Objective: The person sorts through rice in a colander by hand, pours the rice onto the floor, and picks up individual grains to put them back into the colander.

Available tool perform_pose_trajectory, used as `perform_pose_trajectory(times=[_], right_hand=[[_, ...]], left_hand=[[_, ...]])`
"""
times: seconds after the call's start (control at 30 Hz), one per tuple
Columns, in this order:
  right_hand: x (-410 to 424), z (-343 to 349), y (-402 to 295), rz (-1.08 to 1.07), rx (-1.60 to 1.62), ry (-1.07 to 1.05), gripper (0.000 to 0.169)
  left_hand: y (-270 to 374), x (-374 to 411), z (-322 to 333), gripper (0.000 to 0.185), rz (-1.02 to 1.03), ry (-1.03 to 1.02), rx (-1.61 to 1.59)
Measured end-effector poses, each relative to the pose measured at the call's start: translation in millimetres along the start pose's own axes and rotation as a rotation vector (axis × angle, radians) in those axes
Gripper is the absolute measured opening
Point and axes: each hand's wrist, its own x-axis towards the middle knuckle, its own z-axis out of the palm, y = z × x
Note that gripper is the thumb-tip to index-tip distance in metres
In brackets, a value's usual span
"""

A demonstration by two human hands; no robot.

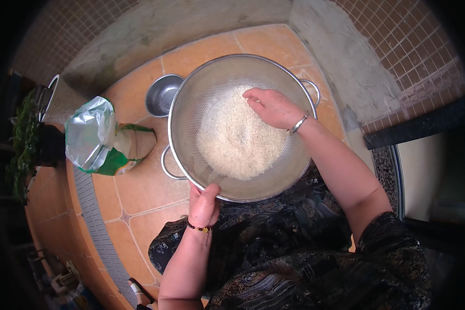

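Observation:
A large stainless steel colander [186,128] with fine holes and two loop handles is in front of me, at my lap. White rice [236,143] is spread over its bottom, slightly hollowed near the middle. My left hand [204,205] grips the near-left rim, thumb on top and fingers underneath. Over the far-right part of the rice is my right hand [273,106], fingers bent together and thumb a little apart. Its palm side is hidden, so I cannot tell whether it holds any grains.
A small metal bowl [162,97] stands on the orange floor tiles [151,193] beside the colander's far-left rim. Further left is an opened green-and-white plastic bag [108,143]. Walls [193,27] meet behind the colander. A grey drain grate [97,224] crosses the floor at left, near green plants [23,143].

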Motion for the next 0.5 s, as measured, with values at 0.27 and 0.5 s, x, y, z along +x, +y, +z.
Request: perform_pose_trajectory(times=[0.27, 0.5], right_hand=[[-25.5, 22.7, -0.7, -0.12, -0.231, -0.41, 0.022], [-21.6, 33.6, -26.6, -0.185, -0.031, -0.423, 0.029]], left_hand=[[5.6, 2.4, -0.1, 0.069, -0.069, -0.019, -0.038], [2.0, 2.0, -0.8, 0.069, -0.067, -0.021, -0.068]])
